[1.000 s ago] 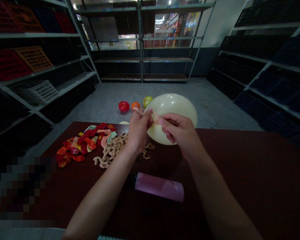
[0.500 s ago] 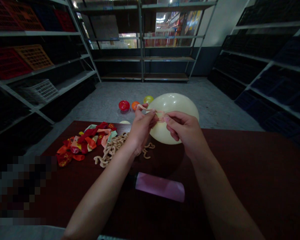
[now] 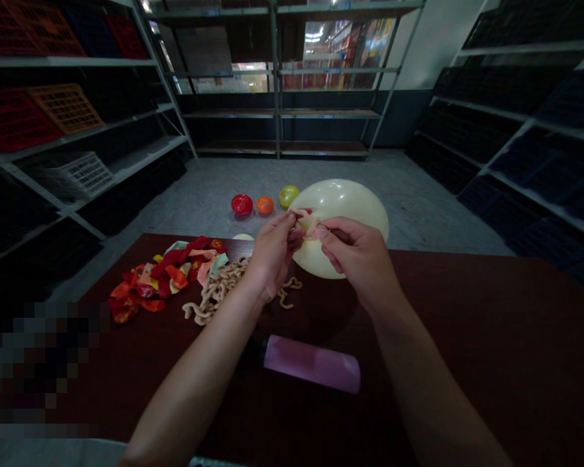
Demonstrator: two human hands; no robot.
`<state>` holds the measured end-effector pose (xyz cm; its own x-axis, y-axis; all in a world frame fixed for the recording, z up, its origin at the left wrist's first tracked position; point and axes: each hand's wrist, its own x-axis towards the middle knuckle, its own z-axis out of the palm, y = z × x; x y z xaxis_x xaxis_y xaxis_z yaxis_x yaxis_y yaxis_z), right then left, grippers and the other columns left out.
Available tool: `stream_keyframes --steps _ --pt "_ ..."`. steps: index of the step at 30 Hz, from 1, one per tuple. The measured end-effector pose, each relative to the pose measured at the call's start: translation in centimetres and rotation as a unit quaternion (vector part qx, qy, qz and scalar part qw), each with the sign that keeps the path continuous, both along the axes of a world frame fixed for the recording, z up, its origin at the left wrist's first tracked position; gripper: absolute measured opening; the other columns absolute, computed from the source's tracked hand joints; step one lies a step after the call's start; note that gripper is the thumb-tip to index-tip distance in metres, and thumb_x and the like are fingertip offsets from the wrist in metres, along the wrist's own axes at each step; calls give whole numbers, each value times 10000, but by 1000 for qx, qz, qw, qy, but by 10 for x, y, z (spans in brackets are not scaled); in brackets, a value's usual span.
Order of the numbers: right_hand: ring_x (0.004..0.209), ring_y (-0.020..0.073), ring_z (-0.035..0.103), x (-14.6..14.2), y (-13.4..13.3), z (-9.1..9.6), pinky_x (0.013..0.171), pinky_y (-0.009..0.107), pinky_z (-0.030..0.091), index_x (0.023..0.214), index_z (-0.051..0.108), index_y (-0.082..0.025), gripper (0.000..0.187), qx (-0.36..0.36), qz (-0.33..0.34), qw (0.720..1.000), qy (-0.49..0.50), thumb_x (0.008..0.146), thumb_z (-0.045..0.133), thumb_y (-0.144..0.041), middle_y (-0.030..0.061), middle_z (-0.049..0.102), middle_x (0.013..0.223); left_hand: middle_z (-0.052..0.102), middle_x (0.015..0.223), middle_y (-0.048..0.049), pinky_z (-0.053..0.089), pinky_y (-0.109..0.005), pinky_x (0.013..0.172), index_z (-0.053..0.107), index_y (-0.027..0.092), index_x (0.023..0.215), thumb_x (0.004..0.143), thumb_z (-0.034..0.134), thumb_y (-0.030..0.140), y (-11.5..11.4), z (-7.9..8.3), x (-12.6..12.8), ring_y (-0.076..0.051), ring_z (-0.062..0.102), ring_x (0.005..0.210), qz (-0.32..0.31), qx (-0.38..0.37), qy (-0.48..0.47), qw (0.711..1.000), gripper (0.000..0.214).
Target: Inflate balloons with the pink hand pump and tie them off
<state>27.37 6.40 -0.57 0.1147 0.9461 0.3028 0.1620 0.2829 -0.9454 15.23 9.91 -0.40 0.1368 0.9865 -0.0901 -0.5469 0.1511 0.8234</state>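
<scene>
A large pale cream inflated balloon (image 3: 345, 194) is just beyond my hands, over the table's far edge. A thin pinkish-beige stretchy cord (image 3: 302, 213) loops between my fingers in front of it. My left hand (image 3: 276, 250) pinches this cord on one side, fingers curled. Opposite it, my right hand (image 3: 353, 246) has thumb and forefinger closed on the cord's other side. The balloon's neck is hidden among the fingers. Left of my left forearm lies a heap of tan curly cords (image 3: 219, 290), with a few loose pieces (image 3: 287, 301) beside it.
Uninflated balloons (image 3: 175, 272) in several colours lie on the dark table (image 3: 467, 337). A purple pump-like cylinder (image 3: 311, 364) with a black end rests nearer me. Red (image 3: 242, 205), orange (image 3: 265, 205) and yellow-green (image 3: 289, 196) balloons lie on the floor. Shelves (image 3: 277, 117) stand around.
The cord's free length, stretched out over my left fingers before, now curls in a loop between both hands. My left fingers have closed in; the balloon has barely shifted.
</scene>
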Motion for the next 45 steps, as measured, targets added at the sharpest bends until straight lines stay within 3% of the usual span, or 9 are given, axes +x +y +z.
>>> stream_keyframes --steps 9,14,18,21,27,33,38,45 --pt "505 83 433 -2 -1 1 457 225 296 795 688 -187 165 -13 -5 1000 -27 794 639 -344 -42 505 528 471 556 59 305 -167 474 525 154 702 717 793 346 0 -8 5 -37 396 466 23 44 45 998 330" --pt "460 71 390 -3 -1 1 425 225 265 784 685 -184 173 -20 14 1000 11 778 647 -353 -54 477 502 472 592 65 302 -167 481 446 177 715 688 781 236 -4 -6 3 -43 405 492 21 67 22 997 341" --pt "395 49 333 -2 -2 5 385 223 213 800 678 -174 164 -54 10 997 61 777 645 -334 -67 466 485 489 621 45 332 -181 499 516 190 783 726 657 148 -10 -2 -4 -71 440 541 -20 91 -27 995 158" --pt "375 42 313 -1 -4 8 373 222 193 792 665 -169 151 -60 2 995 83 785 643 -319 -75 448 473 579 721 6 395 -206 565 620 191 864 769 621 154 -13 1 -6 -103 512 640 -54 137 3 989 101" --pt "422 52 378 2 -5 8 405 219 257 808 651 -177 164 -17 -26 999 33 821 627 -339 -63 475 519 638 807 -23 456 -232 669 707 216 936 784 695 229 -11 -3 -4 -150 583 755 -31 233 160 959 153" --pt "570 95 499 0 -5 4 498 236 347 831 621 -196 175 41 -59 996 -50 879 556 -351 -15 558 644 671 924 -51 466 -260 771 698 229 1039 835 656 236 -17 -2 -2 -169 588 817 18 292 237 926 209" --pt "645 114 547 -4 -5 1 529 240 364 850 604 -206 182 63 -93 991 -76 911 510 -350 6 595 707 665 1081 -76 447 -313 901 678 242 1021 857 621 209 -20 4 -1 -223 570 1044 47 334 306 890 177" --pt "707 151 590 -6 -4 -1 562 254 379 895 611 -220 181 92 -155 976 -125 935 487 -345 24 623 732 620 1080 -78 419 -341 939 647 255 1032 868 600 173 -16 4 1 -253 527 1113 64 377 397 835 189"
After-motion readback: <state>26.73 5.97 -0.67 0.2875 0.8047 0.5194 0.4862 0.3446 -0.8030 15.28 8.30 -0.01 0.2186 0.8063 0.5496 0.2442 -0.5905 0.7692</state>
